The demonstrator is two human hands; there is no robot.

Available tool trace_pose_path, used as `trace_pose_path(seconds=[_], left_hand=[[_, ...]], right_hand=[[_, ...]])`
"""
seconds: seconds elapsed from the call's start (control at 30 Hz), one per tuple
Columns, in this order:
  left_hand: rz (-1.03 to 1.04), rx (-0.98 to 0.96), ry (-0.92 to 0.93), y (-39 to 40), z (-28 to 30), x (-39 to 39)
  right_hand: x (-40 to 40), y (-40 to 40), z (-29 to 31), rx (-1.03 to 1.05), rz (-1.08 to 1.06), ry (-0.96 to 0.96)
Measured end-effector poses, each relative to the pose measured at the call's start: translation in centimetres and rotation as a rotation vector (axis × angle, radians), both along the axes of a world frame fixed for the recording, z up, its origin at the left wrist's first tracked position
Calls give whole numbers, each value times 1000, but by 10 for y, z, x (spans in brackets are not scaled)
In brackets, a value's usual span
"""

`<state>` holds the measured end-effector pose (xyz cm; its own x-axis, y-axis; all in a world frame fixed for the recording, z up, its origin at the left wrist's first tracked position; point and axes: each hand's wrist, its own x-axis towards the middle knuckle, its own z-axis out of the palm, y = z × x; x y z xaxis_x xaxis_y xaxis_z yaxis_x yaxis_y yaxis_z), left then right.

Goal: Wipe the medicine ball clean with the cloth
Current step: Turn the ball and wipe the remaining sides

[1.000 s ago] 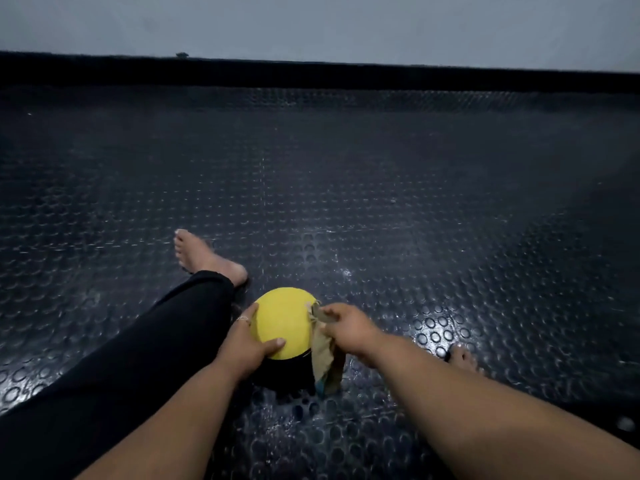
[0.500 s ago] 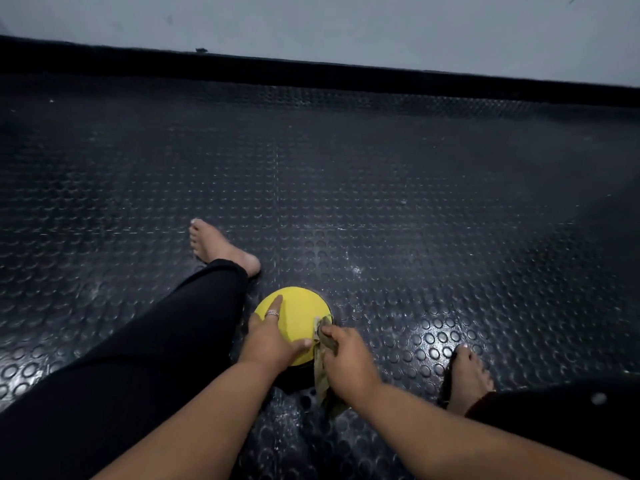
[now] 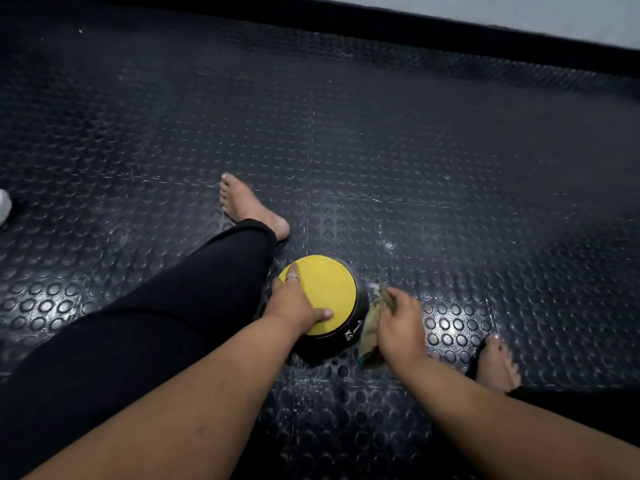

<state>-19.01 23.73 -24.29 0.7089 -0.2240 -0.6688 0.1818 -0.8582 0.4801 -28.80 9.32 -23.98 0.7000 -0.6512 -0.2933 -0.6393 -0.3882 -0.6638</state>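
The medicine ball sits on the studded black floor between my legs; its top is yellow and its lower side black with a "KG" mark. My left hand rests on the yellow top, fingers spread flat, thumb pointing right, a ring on one finger. My right hand grips a crumpled olive cloth and holds it against the ball's right black side. The cloth hangs down toward the floor.
My left leg in black trousers lies along the ball's left side, bare foot ahead. My right foot is just right of the cloth. A white object shows at the left edge. A wall base runs along the far edge.
The view has tilted and shifted, so the ball sits further right. My right hand with the cloth has slid from the ball's upper right edge down its right black side. The left hand stays on top.
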Motion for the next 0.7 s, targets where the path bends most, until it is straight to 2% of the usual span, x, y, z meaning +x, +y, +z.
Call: trace_pose_path(seconds=[0.1,0.17,0.3,0.4,0.47,0.57,0.63,0.7], left_hand=[[-48,61,36,-2,-2,1],[-87,89,66,-2,-4,1],[-111,92,87,-4,-7,-2],[-117,87,67,-7,-9,5],[-118,88,62,-5,-9,8],[-117,82,68,3,-13,12],[-103,54,65,10,-14,14],[-97,30,65,11,-13,13]], right_hand=[[8,30,0,27,71,9],[14,34,-6,60,39,33],[34,8,-24,78,-39,123],[56,-11,-26,173,-81,194],[62,-11,-21,124,-59,236],[48,17,-15,-43,99,86],[31,33,-17,-82,211,-33],[29,28,-16,-71,229,-59]])
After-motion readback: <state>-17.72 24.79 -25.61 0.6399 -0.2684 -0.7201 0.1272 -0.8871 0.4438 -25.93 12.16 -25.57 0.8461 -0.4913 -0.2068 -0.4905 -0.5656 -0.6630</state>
